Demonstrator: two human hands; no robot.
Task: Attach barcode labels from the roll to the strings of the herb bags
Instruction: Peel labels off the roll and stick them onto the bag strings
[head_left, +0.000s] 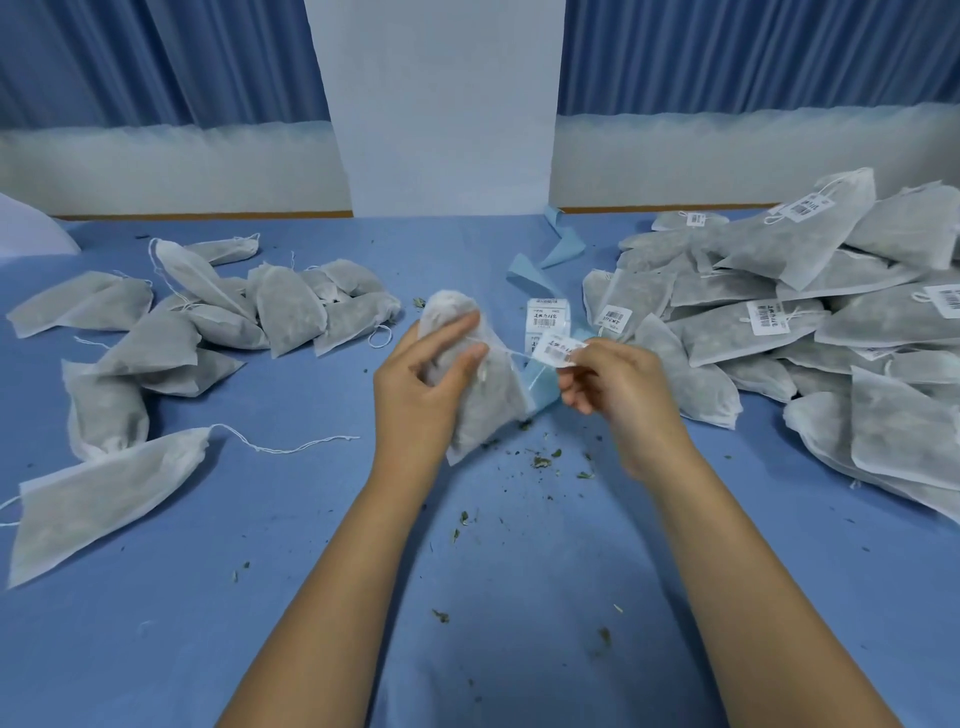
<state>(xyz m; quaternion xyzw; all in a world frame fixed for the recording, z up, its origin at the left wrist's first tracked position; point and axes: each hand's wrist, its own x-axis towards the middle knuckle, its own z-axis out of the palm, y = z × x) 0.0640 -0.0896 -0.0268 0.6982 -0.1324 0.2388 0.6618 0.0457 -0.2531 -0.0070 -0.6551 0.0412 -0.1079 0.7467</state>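
My left hand (426, 374) grips a white mesh herb bag (488, 405), held upright above the blue table at the centre. Its thin string runs rightward to my right hand (608, 384), which pinches a white barcode label (558, 351) at the string's end. Behind the hands the label roll (546, 317) stands on the table, its blue backing strip (540, 387) trailing down behind the bag.
Unlabelled herb bags (208, 322) lie heaped at the left, one large bag (98, 493) near the front left. Labelled bags (810, 312) pile up at the right. Spent blue backing paper (563, 249) curls at the back centre. Herb crumbs (543, 461) dot the blue tablecloth (311, 597).
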